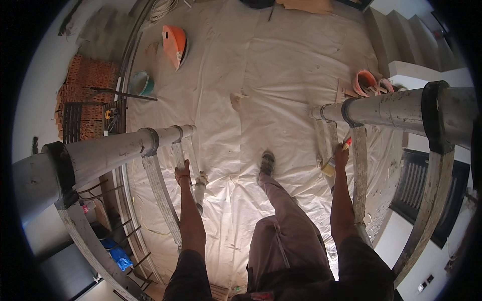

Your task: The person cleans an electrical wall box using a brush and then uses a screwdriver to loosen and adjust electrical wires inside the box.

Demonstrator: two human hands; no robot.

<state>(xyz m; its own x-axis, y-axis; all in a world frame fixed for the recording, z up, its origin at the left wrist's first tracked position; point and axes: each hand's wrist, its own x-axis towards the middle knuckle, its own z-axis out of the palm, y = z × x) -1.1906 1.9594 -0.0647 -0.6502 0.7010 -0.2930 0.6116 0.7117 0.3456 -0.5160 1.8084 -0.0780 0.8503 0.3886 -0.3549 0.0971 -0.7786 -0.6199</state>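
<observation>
My left hand point(183, 173) is closed around a pale strut of the left ladder rail point(108, 153), a thick grey tube with black collars. My right hand point(341, 154) is closed on a paintbrush point(328, 167) with a red and yellow handle end and pale yellowish head. That hand sits beside a strut of the right ladder rail point(389, 108); whether it also touches the strut I cannot tell. Between the two rails, my shoe point(267, 162) shows on or above the sheeted floor. My other foot is hidden.
Wrinkled pale sheeting point(281, 65) covers the floor. An orange tub point(174, 46) lies ahead left, near a green bucket point(141, 84) and stacked orange bricks point(88, 95). A reddish bucket point(365, 82) stands at the right, below stairs point(401, 37). A dark radiator-like panel point(429, 188) is at far right.
</observation>
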